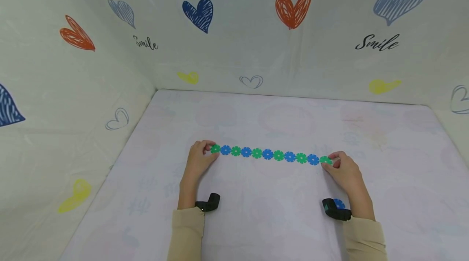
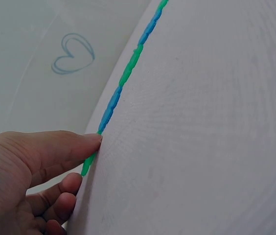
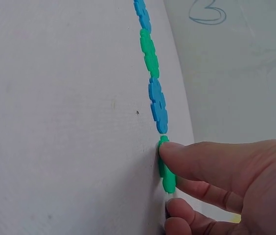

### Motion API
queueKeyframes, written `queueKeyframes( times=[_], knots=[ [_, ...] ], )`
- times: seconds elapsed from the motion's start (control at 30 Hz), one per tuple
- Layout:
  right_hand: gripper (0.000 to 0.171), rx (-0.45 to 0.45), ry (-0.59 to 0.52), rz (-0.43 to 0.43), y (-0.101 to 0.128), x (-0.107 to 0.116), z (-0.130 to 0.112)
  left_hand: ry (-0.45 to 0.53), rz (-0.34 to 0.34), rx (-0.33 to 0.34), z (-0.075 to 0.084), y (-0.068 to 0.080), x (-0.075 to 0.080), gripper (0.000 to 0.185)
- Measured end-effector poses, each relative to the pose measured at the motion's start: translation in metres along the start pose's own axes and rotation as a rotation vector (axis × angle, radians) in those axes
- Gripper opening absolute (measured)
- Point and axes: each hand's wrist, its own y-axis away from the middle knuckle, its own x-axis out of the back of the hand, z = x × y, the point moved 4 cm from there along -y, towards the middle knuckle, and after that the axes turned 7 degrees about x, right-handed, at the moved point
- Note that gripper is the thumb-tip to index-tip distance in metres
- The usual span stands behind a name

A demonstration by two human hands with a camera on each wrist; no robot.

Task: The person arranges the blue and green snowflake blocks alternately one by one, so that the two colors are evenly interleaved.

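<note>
A straight row of interlocking flower-shaped plastic discs (image 1: 268,154), alternating green and blue, runs from left to right across the table. At its left end my left hand (image 1: 198,160) pinches the green disc (image 2: 87,165) between thumb and fingers. My right hand (image 1: 345,171) has thumb and fingers around the green disc (image 3: 169,182) at the other end. In the right wrist view, a blue disc (image 3: 158,106) lies just past the thumb. Seen from the left wrist, the blue disc (image 2: 110,110) beside the held one shows edge-on.
Partly behind the right wrist's black camera (image 1: 336,210) lies a loose blue disc (image 1: 339,203). Another black camera (image 1: 209,202) sits on the left wrist. The pale table (image 1: 264,220) meets walls of white sheeting (image 1: 234,49) printed with hearts at the back and sides.
</note>
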Motion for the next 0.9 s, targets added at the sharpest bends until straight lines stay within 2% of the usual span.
queueKeyframes(
  times=[0.9],
  knots=[
    [0.045,0.005,0.001,0.006,0.0010,0.0006,-0.0012,-0.009,0.005,0.000,-0.0008,-0.0009,-0.0003,0.034]
  ],
)
